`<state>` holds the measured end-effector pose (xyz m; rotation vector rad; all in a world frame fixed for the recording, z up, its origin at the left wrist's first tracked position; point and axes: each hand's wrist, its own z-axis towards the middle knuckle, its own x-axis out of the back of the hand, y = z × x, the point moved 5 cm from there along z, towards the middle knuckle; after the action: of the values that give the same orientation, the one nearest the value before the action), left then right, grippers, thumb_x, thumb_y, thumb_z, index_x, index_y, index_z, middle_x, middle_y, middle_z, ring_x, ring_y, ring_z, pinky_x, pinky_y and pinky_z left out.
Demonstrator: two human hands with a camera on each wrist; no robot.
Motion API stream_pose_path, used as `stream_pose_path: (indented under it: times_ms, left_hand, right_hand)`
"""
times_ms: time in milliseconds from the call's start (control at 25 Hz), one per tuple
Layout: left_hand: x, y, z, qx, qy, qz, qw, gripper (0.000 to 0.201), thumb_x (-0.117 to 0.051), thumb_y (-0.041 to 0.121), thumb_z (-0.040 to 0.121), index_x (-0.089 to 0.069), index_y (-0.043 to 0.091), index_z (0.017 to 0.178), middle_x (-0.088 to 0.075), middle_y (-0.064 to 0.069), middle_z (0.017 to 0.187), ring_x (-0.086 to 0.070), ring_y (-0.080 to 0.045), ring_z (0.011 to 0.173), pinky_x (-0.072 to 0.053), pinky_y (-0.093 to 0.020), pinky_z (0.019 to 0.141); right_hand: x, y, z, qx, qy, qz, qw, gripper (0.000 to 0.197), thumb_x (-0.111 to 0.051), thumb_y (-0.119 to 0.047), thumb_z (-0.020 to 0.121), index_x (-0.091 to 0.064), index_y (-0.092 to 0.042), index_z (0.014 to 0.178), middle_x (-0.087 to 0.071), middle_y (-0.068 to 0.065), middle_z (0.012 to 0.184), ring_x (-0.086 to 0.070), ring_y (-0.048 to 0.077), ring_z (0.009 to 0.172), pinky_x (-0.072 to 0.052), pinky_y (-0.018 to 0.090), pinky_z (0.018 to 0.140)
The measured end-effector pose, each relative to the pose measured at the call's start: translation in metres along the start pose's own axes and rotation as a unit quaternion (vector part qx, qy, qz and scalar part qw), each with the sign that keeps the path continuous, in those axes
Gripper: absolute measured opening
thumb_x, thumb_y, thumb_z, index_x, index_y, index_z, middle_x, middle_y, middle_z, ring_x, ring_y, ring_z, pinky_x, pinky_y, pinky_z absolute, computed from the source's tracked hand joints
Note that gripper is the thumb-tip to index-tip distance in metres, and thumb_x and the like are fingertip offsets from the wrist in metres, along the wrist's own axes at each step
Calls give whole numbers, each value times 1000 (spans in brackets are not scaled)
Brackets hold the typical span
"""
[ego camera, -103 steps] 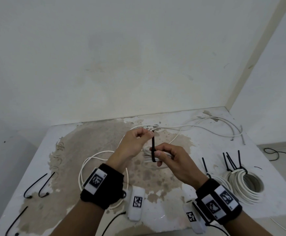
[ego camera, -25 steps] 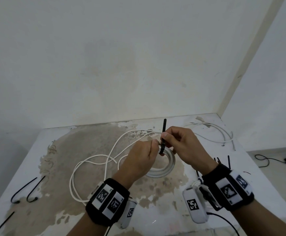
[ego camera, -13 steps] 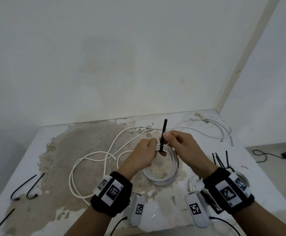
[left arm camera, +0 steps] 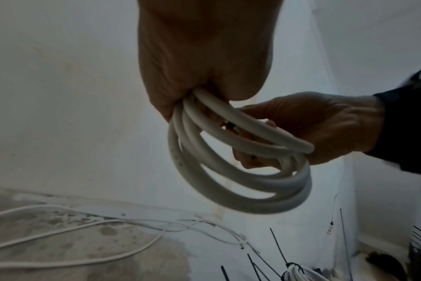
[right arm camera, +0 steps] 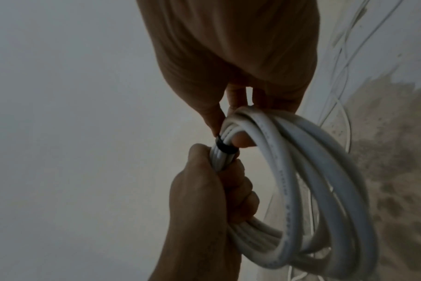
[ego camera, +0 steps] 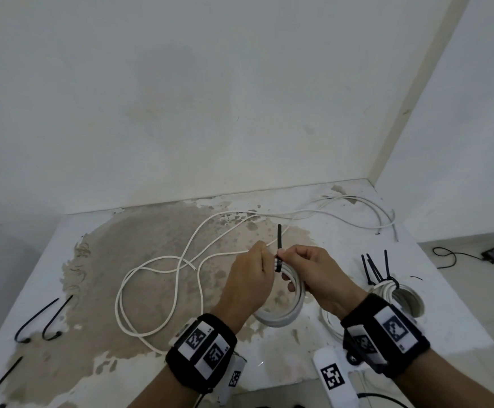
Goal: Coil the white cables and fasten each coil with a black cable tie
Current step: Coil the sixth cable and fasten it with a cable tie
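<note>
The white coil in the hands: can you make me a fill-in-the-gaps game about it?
1. The tie wrapped round the coil is coloured ____.
2. The coil is held by ____ hands.
3. The tie's free tail points ____.
4. The spare ties lie on the table's ____ side.

Missing words: black; both; up; left

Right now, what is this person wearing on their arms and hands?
The left hand and right hand are bare, without gloves or sleeves. Each wrist carries a wide black band bearing white tags printed with black square-pattern codes. A white block with another such code hangs under the right wrist, a smaller one under the left, with thin black cables trailing.
</note>
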<state>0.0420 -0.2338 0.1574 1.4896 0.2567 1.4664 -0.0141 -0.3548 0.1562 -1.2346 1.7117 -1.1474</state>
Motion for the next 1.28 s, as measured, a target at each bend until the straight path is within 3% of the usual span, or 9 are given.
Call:
stream_pose_path:
  times_ms: [280,440,520,600,720,840,920,1120,1280]
  left_hand:
    - [-3,0,-8,-88,35,77,993,30,-22,29,98,-44,13,86,-31,10,48,-31,-15,38,-23,-27,41]
    - [-7,-3,-5,-118,52,70,989,28,-25,27,99,-45,13,86,-36,8,50,-34,-14,38,-27,-27,39]
    - [-18,-9,0,-66,24,14,997,26,-25,29,102,-39,17,83,-38,4,54,-35,-14,43,-29,-30,44]
    - [-33,-18,4,55,-22,-59,997,27,-29,27,105,-39,17,82,-45,-2,61,-40,-17,50,-35,-37,51]
    - [-60,-24,3,257,-123,-249,926,26,-34,27,105,-50,9,94,-55,-7,71,-45,-15,53,-39,-30,51]
    - [-91,-17,0,245,-210,-214,922,38,-39,40,103,-60,8,106,-71,-4,79,-66,-18,62,-51,-28,60]
    - [-113,-13,-7,215,-258,-161,928,46,-36,46,103,-61,8,101,-72,-4,77,-69,-19,62,-54,-31,65]
    - [-149,0,-16,262,-279,-233,894,38,-29,40,106,-47,13,85,-47,-2,66,-45,-12,49,-43,-28,57]
    - [-157,-3,-14,296,-234,-252,891,33,-35,37,105,-46,18,80,-40,2,64,-35,-11,49,-36,-28,53]
  right_hand:
    - [-1,13,3,-119,-41,88,988,24,-60,-17,100,-67,0,84,-56,14,63,-52,18,52,-46,24,43]
    - [3,18,4,-107,-48,118,986,21,-63,-19,98,-67,-1,88,-56,11,66,-53,17,55,-47,24,46]
    - [11,20,6,-77,-46,102,991,23,-63,-24,98,-67,-3,90,-58,9,68,-55,17,59,-50,26,52]
    - [22,25,7,-51,-35,53,997,25,-62,-30,99,-69,-6,96,-70,7,80,-63,17,66,-54,30,62]
    - [48,37,9,-12,10,-27,1000,16,-65,-27,97,-72,-15,106,-75,7,99,-66,17,69,-52,31,66]
    - [80,55,8,4,52,-90,995,9,-67,-21,95,-74,-17,100,-76,6,92,-61,13,62,-47,27,62]
    - [95,67,5,12,52,-134,989,8,-67,-18,95,-75,-16,97,-76,2,88,-60,10,59,-46,21,58]
    - [122,89,-5,48,87,-129,987,11,-66,-15,97,-76,-18,97,-75,-8,86,-60,-5,64,-47,14,62]
    - [123,91,-3,96,86,-132,983,11,-66,-16,97,-75,-23,97,-76,-11,91,-69,-1,85,-51,16,76]
